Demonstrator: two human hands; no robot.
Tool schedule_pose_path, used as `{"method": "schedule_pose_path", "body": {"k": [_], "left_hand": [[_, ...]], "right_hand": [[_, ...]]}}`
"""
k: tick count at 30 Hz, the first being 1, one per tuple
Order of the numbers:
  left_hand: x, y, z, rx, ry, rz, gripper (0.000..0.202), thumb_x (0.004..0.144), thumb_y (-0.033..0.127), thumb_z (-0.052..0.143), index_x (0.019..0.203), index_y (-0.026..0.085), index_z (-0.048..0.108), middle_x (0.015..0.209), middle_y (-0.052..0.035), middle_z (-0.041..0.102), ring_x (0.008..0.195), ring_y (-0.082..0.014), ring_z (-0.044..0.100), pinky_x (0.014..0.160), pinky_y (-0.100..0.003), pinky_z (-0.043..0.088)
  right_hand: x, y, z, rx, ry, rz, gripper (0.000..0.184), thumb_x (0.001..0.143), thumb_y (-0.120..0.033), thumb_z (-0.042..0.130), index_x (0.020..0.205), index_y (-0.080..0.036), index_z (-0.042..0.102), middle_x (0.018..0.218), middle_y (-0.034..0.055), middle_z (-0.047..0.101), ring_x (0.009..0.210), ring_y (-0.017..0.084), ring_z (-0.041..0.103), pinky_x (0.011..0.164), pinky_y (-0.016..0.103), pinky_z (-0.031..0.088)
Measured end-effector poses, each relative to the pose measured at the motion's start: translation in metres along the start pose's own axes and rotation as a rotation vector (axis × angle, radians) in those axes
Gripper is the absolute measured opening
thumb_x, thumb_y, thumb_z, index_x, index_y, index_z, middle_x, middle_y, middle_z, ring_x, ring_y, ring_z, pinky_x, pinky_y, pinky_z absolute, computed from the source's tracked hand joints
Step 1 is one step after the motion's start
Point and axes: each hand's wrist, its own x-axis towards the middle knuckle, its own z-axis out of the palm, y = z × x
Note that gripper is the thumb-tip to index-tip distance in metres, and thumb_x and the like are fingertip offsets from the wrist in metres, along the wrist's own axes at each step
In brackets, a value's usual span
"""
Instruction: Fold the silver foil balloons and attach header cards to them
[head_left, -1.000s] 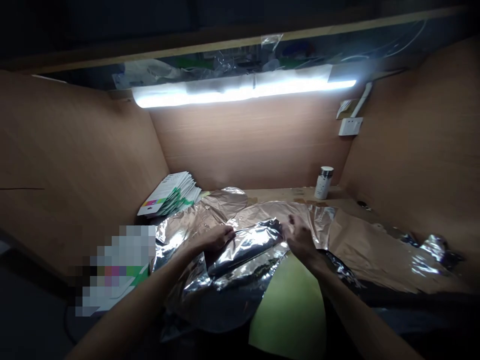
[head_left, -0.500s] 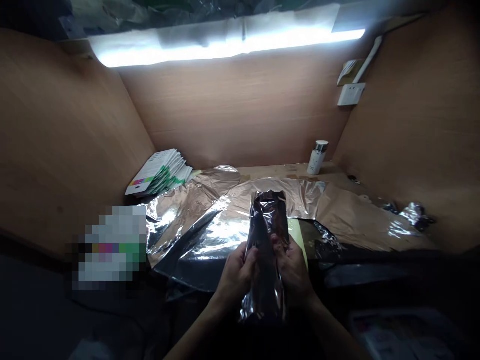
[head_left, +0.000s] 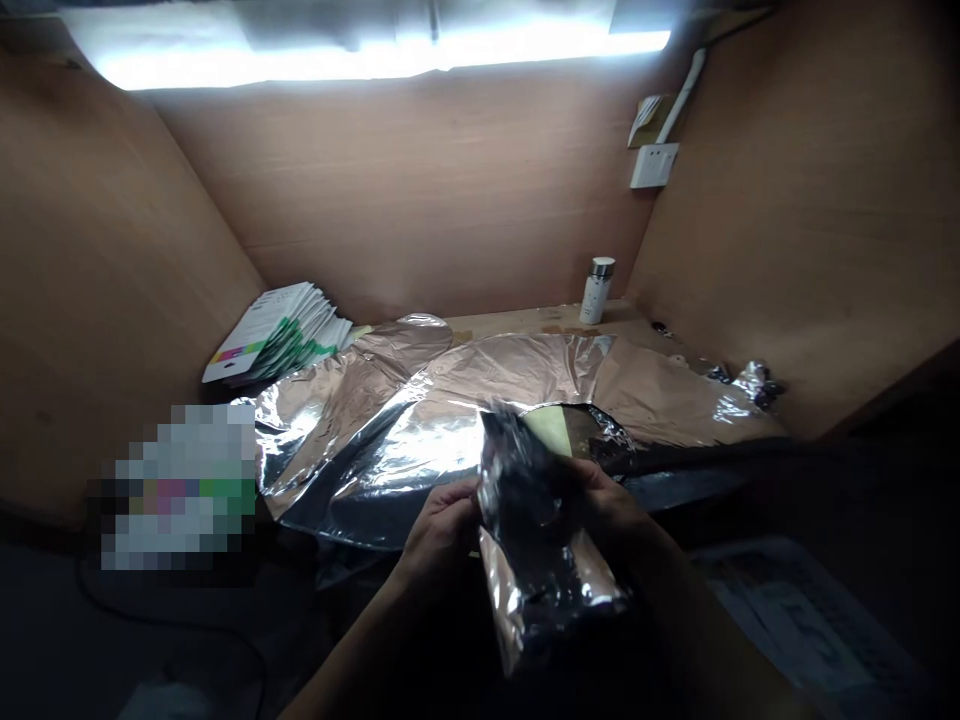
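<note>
A shiny dark foil package is held between my two hands in front of the bench edge, its upper part smeared by motion. My left hand grips its left side, fingers closed and thumb near the edge. My right hand is closed on its right side, its fingers partly hidden in shadow and behind the foil. What the package contains, if anything, cannot be seen. Behind it, a large crumpled sheet of silvery foil covers the bench, and a pale yellow piece shows beside the package.
A stack of printed white and green cards leans at the back left. A white bottle stands at the back right, below a socket. Crumpled foil lies far right. Wooden walls enclose the bench; a bright lamp hangs above.
The package has tipped and turned in my hands, so a different, glossier face shows. My left hand has shifted to its outer edge. The whole view has moved slightly to the right.
</note>
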Motion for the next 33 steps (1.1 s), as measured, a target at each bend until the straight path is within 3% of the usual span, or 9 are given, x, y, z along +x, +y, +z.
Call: {"method": "schedule_pose_path", "body": {"k": [3,5,9,12,16,20,24,29,33], "left_hand": [[-0.002,-0.003,-0.004,0.061,0.033,-0.026,0.012,0.07,0.021,0.069,0.075,0.014,0.077,0.066,-0.0046,0.068,0.06,-0.0154,0.059,0.06,-0.026,0.043],[-0.004,-0.001,-0.008,0.121,-0.027,-0.012,0.021,0.075,0.03,0.065,0.077,0.013,0.077,0.067,-0.0057,0.067,0.06,-0.0159,0.058,0.059,-0.027,0.043],[-0.016,0.001,-0.009,0.519,0.057,0.164,0.027,0.083,0.042,0.07,0.083,0.015,0.071,0.075,-0.0035,0.064,0.067,-0.0171,0.057,0.062,-0.029,0.046],[-0.028,-0.009,-0.002,0.729,0.157,0.319,0.04,0.071,0.031,0.086,0.104,0.021,0.066,0.099,-0.0049,0.066,0.085,-0.0213,0.063,0.074,-0.032,0.052],[-0.039,-0.031,0.01,0.511,0.21,0.402,0.07,0.086,0.029,0.077,0.146,0.03,0.04,0.139,-0.0109,0.056,0.119,-0.0276,0.062,0.1,-0.041,0.052],[-0.041,-0.052,0.016,0.489,0.339,0.359,0.031,0.104,0.038,0.052,0.131,0.024,0.051,0.12,-0.0092,0.067,0.103,-0.0228,0.068,0.091,-0.037,0.053],[-0.035,-0.073,0.015,0.45,0.518,0.45,0.026,0.105,0.045,0.049,0.098,0.022,0.056,0.078,-0.0016,0.065,0.065,-0.0155,0.06,0.06,-0.027,0.047],[-0.036,-0.074,0.006,0.237,0.45,0.456,0.026,0.104,0.047,0.049,0.099,0.022,0.054,0.087,-0.0031,0.065,0.072,-0.0155,0.061,0.063,-0.026,0.047],[-0.047,-0.034,-0.017,0.764,0.473,0.575,0.04,0.101,0.054,0.05,0.123,0.021,0.052,0.1,-0.0092,0.068,0.088,-0.0233,0.066,0.076,-0.035,0.053]], "right_hand": [[0.007,0.007,-0.001,0.085,0.058,0.012,0.016,0.07,-0.024,0.078,0.067,-0.018,0.064,0.058,-0.0017,0.061,0.053,0.013,0.056,0.054,0.024,0.044],[0.011,0.009,-0.001,0.125,0.079,0.027,0.014,0.068,-0.022,0.077,0.067,-0.017,0.064,0.058,-0.0025,0.06,0.05,0.01,0.052,0.051,0.022,0.039],[0.003,0.009,0.008,0.144,0.061,0.068,0.047,0.087,-0.047,0.07,0.128,-0.025,0.06,0.088,0.0017,0.072,0.067,0.017,0.067,0.064,0.028,0.05],[-0.006,0.017,0.024,-0.048,0.069,0.029,0.055,0.091,-0.061,0.064,0.131,-0.024,0.055,0.1,0.0054,0.074,0.082,0.022,0.071,0.074,0.034,0.054],[-0.011,0.043,0.046,-0.365,0.43,-0.198,0.042,0.098,-0.061,0.054,0.101,-0.02,0.061,0.086,0.0052,0.072,0.075,0.022,0.069,0.067,0.031,0.053],[-0.009,0.068,0.056,-0.616,0.667,-0.383,0.036,0.1,-0.057,0.052,0.099,-0.021,0.057,0.074,0.0056,0.07,0.061,0.021,0.065,0.057,0.03,0.05],[0.0,0.075,0.064,-0.556,0.667,-0.369,0.035,0.099,-0.056,0.054,0.098,-0.021,0.054,0.073,0.0055,0.069,0.06,0.021,0.065,0.054,0.03,0.05],[0.011,0.06,0.068,-0.243,0.499,-0.32,0.037,0.096,-0.059,0.058,0.09,-0.023,0.051,0.072,-0.0002,0.065,0.058,0.016,0.061,0.051,0.025,0.048],[-0.003,0.054,0.063,-0.534,0.518,-0.236,0.037,0.09,-0.06,0.064,0.086,-0.023,0.059,0.069,0.0032,0.07,0.058,0.02,0.065,0.051,0.026,0.05]]}}
